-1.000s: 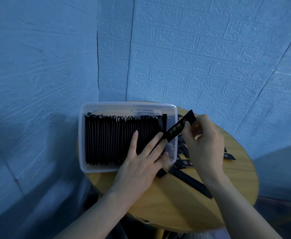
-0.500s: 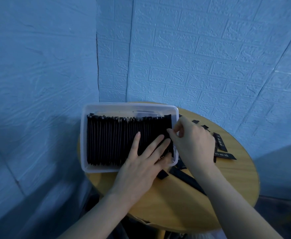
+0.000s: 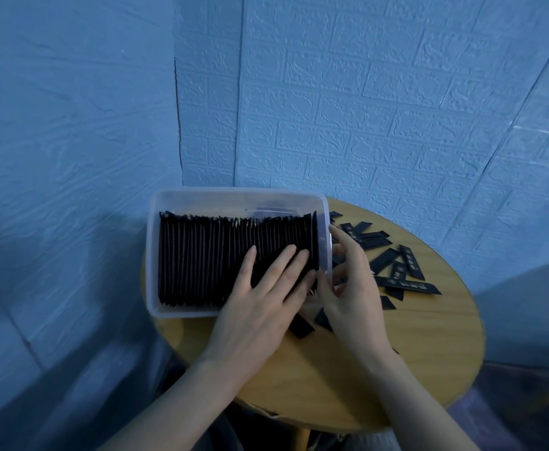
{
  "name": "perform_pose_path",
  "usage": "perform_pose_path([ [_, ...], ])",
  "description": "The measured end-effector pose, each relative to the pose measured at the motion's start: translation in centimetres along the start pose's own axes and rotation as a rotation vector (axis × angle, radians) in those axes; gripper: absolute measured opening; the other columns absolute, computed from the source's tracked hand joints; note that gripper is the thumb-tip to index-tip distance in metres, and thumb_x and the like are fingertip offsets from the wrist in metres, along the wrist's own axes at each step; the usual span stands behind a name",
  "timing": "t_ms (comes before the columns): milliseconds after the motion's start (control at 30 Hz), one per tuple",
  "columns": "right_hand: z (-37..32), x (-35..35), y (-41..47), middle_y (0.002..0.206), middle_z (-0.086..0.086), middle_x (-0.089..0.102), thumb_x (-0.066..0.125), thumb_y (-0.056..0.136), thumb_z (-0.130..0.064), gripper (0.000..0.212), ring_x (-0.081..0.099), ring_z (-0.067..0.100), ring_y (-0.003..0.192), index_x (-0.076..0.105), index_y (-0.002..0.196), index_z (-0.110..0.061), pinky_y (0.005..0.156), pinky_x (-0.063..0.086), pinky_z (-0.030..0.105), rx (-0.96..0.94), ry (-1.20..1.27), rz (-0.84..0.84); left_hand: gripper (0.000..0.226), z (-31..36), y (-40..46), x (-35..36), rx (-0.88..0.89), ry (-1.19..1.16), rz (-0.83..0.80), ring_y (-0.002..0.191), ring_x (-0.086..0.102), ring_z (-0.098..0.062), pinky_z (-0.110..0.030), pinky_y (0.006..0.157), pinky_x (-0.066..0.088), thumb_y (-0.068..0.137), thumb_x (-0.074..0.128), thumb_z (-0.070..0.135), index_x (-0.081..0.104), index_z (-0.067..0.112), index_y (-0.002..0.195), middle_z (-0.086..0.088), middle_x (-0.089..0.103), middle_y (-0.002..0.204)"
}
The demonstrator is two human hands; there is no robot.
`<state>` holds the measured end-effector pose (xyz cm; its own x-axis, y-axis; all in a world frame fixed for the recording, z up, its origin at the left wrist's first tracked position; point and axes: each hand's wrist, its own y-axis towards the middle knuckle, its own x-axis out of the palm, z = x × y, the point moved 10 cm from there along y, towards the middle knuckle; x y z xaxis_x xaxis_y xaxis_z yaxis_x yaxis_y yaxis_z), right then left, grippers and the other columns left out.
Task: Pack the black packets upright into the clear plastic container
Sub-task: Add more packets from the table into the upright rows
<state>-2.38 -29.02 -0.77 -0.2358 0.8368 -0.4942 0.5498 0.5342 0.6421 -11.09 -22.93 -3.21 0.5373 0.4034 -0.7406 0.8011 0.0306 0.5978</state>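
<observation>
Clear plastic container (image 3: 156,255) sitting on round wooden table (image 3: 413,353), at its left edge, near corner of blue brick-pattern wall (image 3: 396,109). Packed nearly full w/ black packets (image 3: 201,258) standing upright on edge in one tight row, left wall to right wall. Narrow bare strip along far side of container.

Left hand (image 3: 266,301) laid flat over tops of packets toward right end of row, fingers (image 3: 283,258) straight & slightly spread, pressing down/leftward on row, gripping nothing. Thumb tucked near last packet at near right corner.

Right hand (image 3: 348,288) just outside container's right wall, touching it; fingers loosely bent, tips at rim by last packet. Can't tell whether pinching anything: nothing plainly seen between fingertips.

Loose packets (image 3: 406,265) scattered flat on table right of container, overlapping in a heap, white print on some. A few more poking out from under right hand & wrist near table centre (image 3: 301,327).

Both forearms coming in from bottom edge, bare
</observation>
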Motion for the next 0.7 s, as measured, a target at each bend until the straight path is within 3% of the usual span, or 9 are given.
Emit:
perform_pose_path([
  [100,1.0,0.6,-0.3,0.118,-0.013,0.058,0.058,0.092,-0.008,0.064,0.058,0.006,0.075,0.033,0.145,-0.033,0.060,0.053,0.032,0.041,0.002,0.005,0.058,0.0,0.1,0.2,0.004,-0.011,0.002,0.148,0.024,-0.029,-0.059,0.111,0.031,0.093,0.020,0.013,0.044,0.010,0.145,-0.015,0.029,0.158],
  [267,1.6,1.0,-0.4,0.125,-0.011,0.059,0.059,0.091,-0.005,0.066,0.052,-0.007,0.070,0.034,0.146,-0.031,0.061,0.042,0.013,0.062,0.028,0.005,0.055,0.5,0.5,0.4,0.011,-0.018,-0.008,0.146,0.027,-0.031,-0.055,0.115,0.029,0.093,0.028,0.019,0.044,0.011,0.145,-0.016,0.031,0.157],
  [433,1.6,0.8,-0.5,0.119,-0.015,0.059,0.060,0.090,-0.003,0.063,0.058,0.001,0.070,0.038,0.144,-0.027,0.054,0.046,0.017,0.058,0.050,0.018,0.070,-0.2,2.0,0.5,-0.006,-0.007,-0.071,0.150,0.014,-0.027,-0.050,0.117,0.021,0.088,0.050,0.022,0.027,0.008,0.153,-0.012,0.015,0.163],
  [700,2.3,0.7,-0.7,0.110,-0.011,0.059,0.065,0.089,-0.007,0.064,0.055,0.010,0.071,0.038,0.143,-0.030,0.057,0.046,0.014,0.067,0.059,0.039,0.068,-0.1,2.6,1.3,0.031,-0.023,-0.149,0.151,0.011,-0.027,-0.051,0.118,0.024,0.086,0.046,0.021,0.031,0.008,0.151,-0.012,0.013,0.163],
])
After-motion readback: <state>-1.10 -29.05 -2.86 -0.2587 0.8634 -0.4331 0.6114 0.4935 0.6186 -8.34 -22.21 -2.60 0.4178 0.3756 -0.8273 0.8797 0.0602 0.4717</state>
